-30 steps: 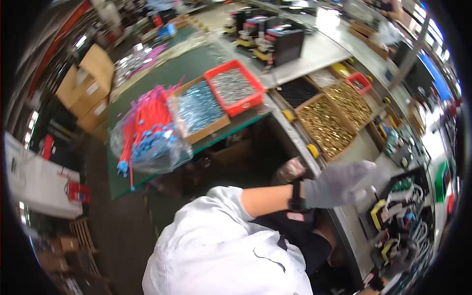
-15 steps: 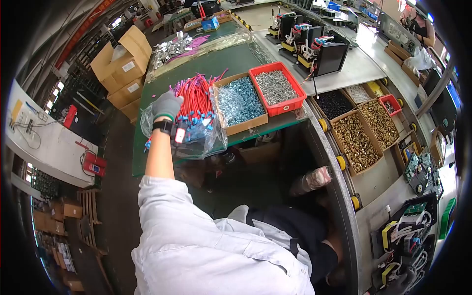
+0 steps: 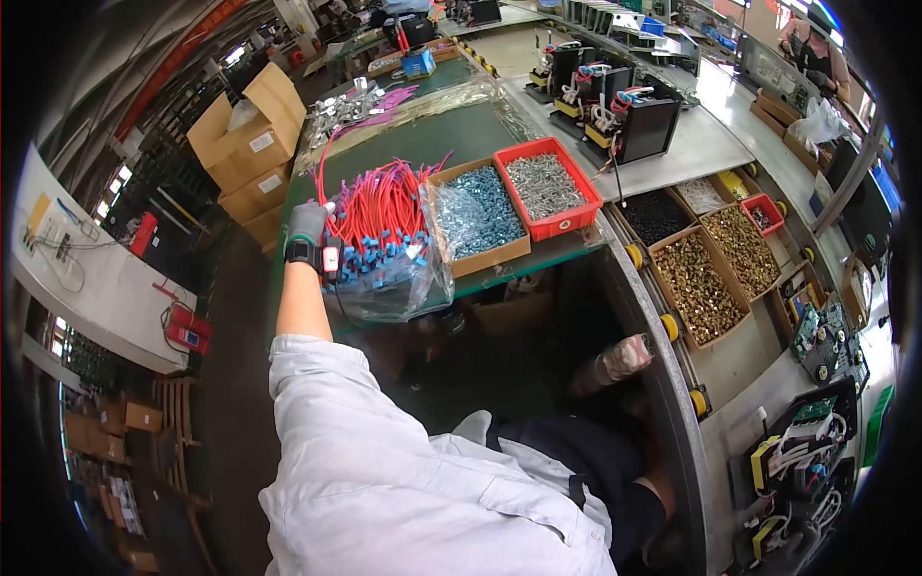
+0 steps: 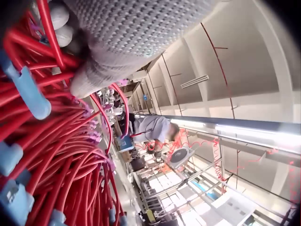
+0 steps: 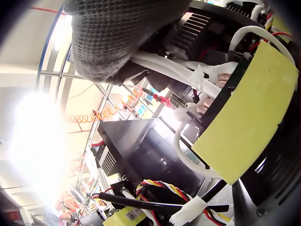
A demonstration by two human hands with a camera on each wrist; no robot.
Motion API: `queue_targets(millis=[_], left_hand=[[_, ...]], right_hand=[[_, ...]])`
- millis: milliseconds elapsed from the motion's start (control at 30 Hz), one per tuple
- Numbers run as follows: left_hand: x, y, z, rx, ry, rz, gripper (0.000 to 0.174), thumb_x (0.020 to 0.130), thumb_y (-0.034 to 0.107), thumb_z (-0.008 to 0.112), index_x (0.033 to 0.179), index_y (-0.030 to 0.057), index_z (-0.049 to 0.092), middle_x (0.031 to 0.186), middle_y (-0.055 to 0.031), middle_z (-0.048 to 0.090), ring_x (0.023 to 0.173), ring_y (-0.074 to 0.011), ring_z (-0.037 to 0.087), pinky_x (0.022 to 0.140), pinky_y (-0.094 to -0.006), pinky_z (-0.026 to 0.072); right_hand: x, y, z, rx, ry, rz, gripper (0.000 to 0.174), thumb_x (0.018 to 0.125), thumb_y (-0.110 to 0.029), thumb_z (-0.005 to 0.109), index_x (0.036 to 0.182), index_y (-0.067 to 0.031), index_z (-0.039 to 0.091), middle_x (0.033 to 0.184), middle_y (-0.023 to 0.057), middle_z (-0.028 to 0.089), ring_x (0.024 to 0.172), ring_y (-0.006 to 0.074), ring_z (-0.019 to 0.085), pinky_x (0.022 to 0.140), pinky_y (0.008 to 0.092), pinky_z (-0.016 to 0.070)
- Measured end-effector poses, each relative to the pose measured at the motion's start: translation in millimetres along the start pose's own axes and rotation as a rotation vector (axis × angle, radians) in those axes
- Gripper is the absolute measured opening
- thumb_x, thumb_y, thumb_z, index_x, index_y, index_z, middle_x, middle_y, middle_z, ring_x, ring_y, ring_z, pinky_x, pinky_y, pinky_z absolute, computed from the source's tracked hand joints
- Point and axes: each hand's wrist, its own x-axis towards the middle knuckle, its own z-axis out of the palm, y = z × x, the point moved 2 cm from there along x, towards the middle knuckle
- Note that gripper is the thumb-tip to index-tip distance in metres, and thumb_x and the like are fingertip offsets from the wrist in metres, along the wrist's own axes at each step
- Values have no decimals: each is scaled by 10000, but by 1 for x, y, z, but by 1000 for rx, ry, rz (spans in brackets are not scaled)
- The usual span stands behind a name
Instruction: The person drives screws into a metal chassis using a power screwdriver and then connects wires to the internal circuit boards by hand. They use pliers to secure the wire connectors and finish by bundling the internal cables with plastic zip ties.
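Observation:
On the left of the green-topped table, my gloved left hand (image 3: 309,223) pinches a red wire (image 3: 322,175) that rises above the hand. Beside it lies a bundle of red wires (image 3: 379,206) with blue and purple ends, on clear plastic. The left wrist view shows the glove's thumb and fingertips over the wires, blue connectors (image 4: 33,94) close by. In the right wrist view my gloved right hand (image 5: 122,37) is at white cables (image 5: 162,66) of a device with a yellow-wrapped block (image 5: 249,113); its fingertips are hidden, so I cannot tell its grip.
A cardboard tray of bluish small parts (image 3: 480,216) and a red bin of silvery parts (image 3: 547,187) adjoin the bundle. Wooden-sided trays of brass-coloured parts (image 3: 696,288) stand on the right bench. Black devices (image 3: 648,130) stand behind; cardboard boxes (image 3: 250,144) are stacked at left.
My left hand has swung from the right bench to the red wires, then shifted slightly left. A red wire now stands up from it. The head view has turned with it.

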Motion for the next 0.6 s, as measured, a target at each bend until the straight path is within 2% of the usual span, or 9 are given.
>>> queue_targets(millis=[33, 67, 133, 167, 267, 333, 433, 500, 600], left_hand=[[-2, 1, -6, -17, -2, 55, 187, 843, 167, 719, 874, -17, 700, 760, -76, 675, 602, -184, 581, 584, -380, 465], [-3, 1, -7, -15, 3, 53, 187, 843, 167, 719, 874, -17, 700, 760, -76, 675, 602, -184, 581, 584, -380, 465], [-5, -2, -6, -623, 13, -119, 166, 890, 151, 671, 900, -15, 675, 732, -100, 675, 558, -170, 597, 525, -353, 477], [-11, 10, -18, -499, -36, -177, 152, 912, 142, 648, 927, -9, 654, 727, -121, 671, 531, -184, 609, 467, -341, 482], [6, -3, -23, -566, -43, -221, 88, 901, 99, 641, 856, 24, 636, 734, -93, 668, 496, -180, 604, 437, -306, 448], [-3, 7, -33, -584, -42, -173, 107, 905, 120, 648, 874, 17, 644, 703, -81, 658, 488, -168, 593, 429, -298, 443], [-13, 23, -43, -568, 26, -132, 149, 907, 138, 654, 971, 4, 665, 743, -94, 680, 480, -162, 585, 427, -302, 446], [-16, 30, -47, -534, 88, -135, 239, 905, 150, 664, 1084, -8, 661, 779, -108, 697, 477, -153, 581, 431, -303, 446], [-16, 35, -50, -492, 37, -174, 312, 909, 171, 655, 1163, -11, 643, 795, -105, 710, 470, -140, 570, 434, -300, 445]], right_hand=[[0, 0, 0, 6, -2, -5, 236, 919, -174, 643, 783, 12, 696, 760, 113, 679, 654, 275, 618, 649, 380, 520], [0, 0, 0, 9, -1, -9, 237, 919, -175, 643, 783, 12, 696, 761, 112, 679, 655, 275, 619, 649, 380, 520], [0, 0, 1, 7, 4, -15, 239, 920, -176, 643, 783, 12, 697, 761, 112, 679, 656, 274, 620, 648, 380, 520], [0, 0, 1, 4, 6, -16, 240, 921, -177, 642, 783, 12, 697, 761, 112, 679, 657, 274, 620, 648, 380, 520], [1, -1, 2, -2, 17, -18, 242, 922, -179, 642, 783, 11, 697, 762, 112, 679, 658, 273, 622, 647, 380, 520], [1, -1, 2, -2, 23, -21, 244, 923, -181, 641, 783, 11, 697, 762, 112, 680, 660, 272, 623, 647, 380, 520], [1, -1, 2, -2, 28, -27, 247, 925, -183, 640, 783, 11, 697, 762, 111, 680, 662, 271, 624, 646, 381, 521], [1, -1, 3, -4, 30, -32, 248, 926, -184, 640, 783, 11, 697, 763, 111, 680, 663, 271, 625, 646, 381, 521], [0, -1, 3, -12, 41, -40, 251, 927, -187, 639, 783, 10, 697, 763, 111, 680, 665, 270, 627, 645, 381, 521]])
